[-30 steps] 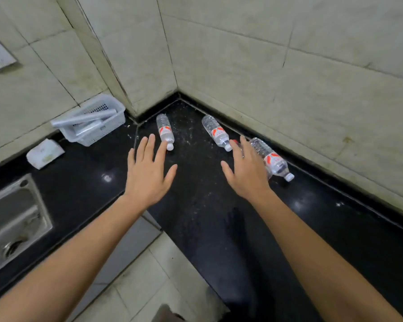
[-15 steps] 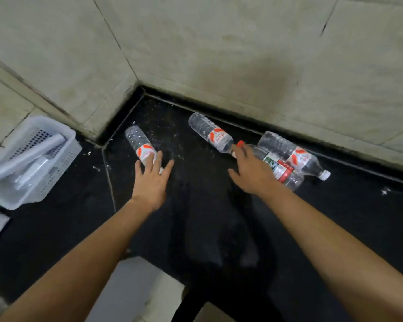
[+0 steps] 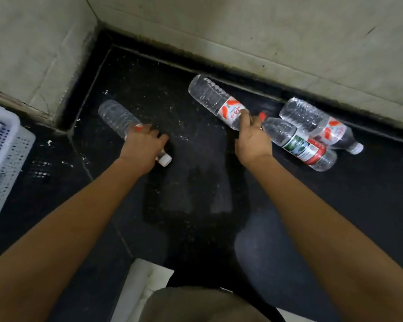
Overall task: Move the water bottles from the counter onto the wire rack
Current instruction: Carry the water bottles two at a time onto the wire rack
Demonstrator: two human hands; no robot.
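Several clear plastic water bottles lie on their sides on the black counter (image 3: 196, 173). My left hand (image 3: 142, 149) is closed over the neck end of the leftmost bottle (image 3: 116, 118), whose white cap sticks out below my palm. My right hand (image 3: 251, 140) grips the lower end of a second bottle (image 3: 213, 98) with a red-and-white label. To its right lie a red-capped bottle with a green-and-red label (image 3: 300, 145) and another red-and-white labelled bottle (image 3: 316, 120) against the wall. No wire rack is in view.
A white perforated plastic basket (image 3: 7, 154) stands at the left edge on the counter. Tiled walls meet in a corner behind the bottles. The counter's front edge and pale floor tile (image 3: 140, 284) lie below between my arms.
Both hands have moved forward from hovering open and closed on bottles: the left on the leftmost bottle, the right on the middle one. The camera has tilted closer and down.
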